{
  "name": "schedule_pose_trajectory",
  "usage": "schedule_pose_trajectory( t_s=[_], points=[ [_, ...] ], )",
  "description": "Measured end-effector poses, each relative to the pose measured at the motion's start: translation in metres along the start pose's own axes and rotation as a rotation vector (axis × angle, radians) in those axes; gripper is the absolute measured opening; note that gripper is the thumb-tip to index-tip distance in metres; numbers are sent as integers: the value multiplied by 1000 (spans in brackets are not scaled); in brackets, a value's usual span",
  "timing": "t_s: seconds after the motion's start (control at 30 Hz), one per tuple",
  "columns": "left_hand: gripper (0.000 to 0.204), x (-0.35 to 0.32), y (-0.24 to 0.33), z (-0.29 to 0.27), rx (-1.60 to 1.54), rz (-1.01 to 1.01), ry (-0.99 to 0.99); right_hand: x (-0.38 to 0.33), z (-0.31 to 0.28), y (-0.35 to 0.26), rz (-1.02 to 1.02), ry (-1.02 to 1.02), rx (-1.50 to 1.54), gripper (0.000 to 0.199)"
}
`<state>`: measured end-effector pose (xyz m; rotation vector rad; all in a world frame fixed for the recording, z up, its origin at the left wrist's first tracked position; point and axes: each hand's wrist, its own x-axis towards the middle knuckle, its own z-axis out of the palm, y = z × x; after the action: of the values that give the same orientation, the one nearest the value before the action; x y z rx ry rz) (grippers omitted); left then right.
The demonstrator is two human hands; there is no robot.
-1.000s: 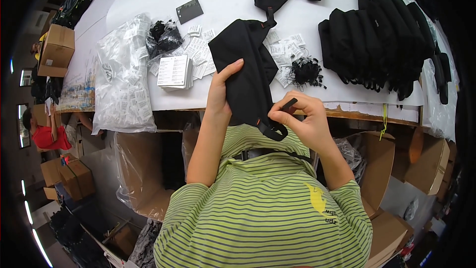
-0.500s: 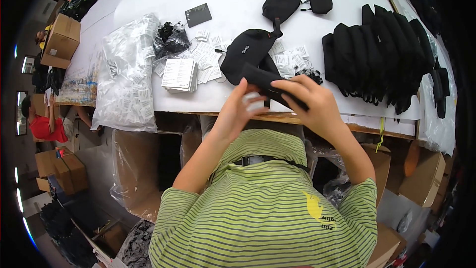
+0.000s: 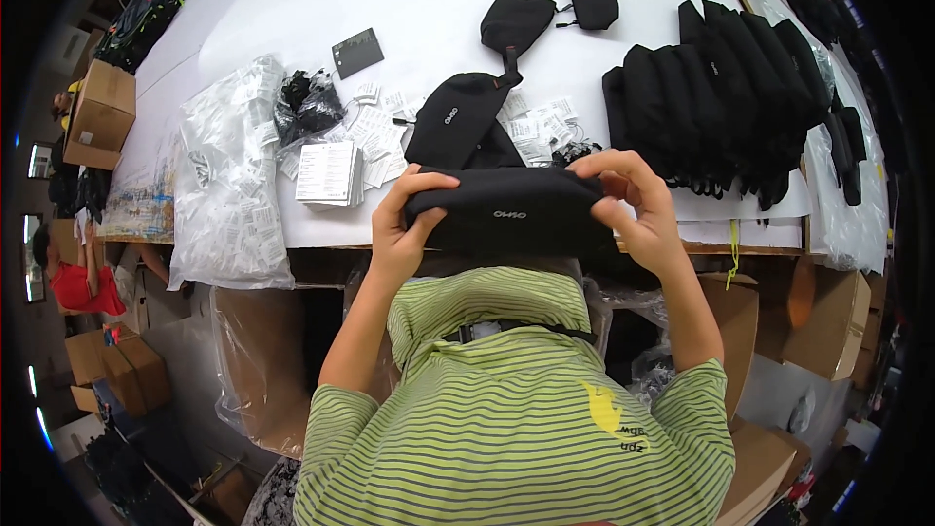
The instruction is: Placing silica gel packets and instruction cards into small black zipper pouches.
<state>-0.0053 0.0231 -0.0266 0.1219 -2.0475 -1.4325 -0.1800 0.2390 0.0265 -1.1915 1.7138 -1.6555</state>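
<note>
A black fabric pouch (image 3: pixel 506 217) is stretched level between my two hands at the table's front edge, its printed side facing me. My left hand (image 3: pixel 401 224) pinches its left end, thumb in front and fingers over the top. At the other end my right hand (image 3: pixel 638 205) grips the upper right corner between thumb and fingers. Just beyond it lies another black pouch (image 3: pixel 456 117) with a pull tab at its side. White tags (image 3: pixel 541 127) are spread beside that pouch. Left of my left hand stands a stack of white cards (image 3: pixel 328 173).
Many black pouches stand in a row (image 3: pixel 716 88) on the right. A clear plastic bag of tags (image 3: pixel 234 175) lies on the left, beside a black bundle (image 3: pixel 308 105) in plastic. A dark card (image 3: pixel 356 53) and more pouches (image 3: pixel 516 21) lie farther back. Cardboard boxes (image 3: pixel 823 331) stand below the table.
My hands have moved apart and turned the pouch level, with its printed side toward me. My left hand, blurred and loose before, now grips its left end. The whole view has shifted slightly.
</note>
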Motion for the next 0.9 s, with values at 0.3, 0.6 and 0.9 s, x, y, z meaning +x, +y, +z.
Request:
schedule_pose_trajectory(
  t_s=[0.3, 0.6, 0.9],
  points=[
    [13, -13, 5, 11, -167, 3, 194, 1, 0, -24, -11, -59, -346, 21],
    [15, -18, 1, 21, -239, -34, 267, -5, 6, -20, -162, -176, -457, 22],
    [20, -15, 1, 35, -312, -52, 308, -4, 17, 16, 74, 295, 274, 8]
  ],
)
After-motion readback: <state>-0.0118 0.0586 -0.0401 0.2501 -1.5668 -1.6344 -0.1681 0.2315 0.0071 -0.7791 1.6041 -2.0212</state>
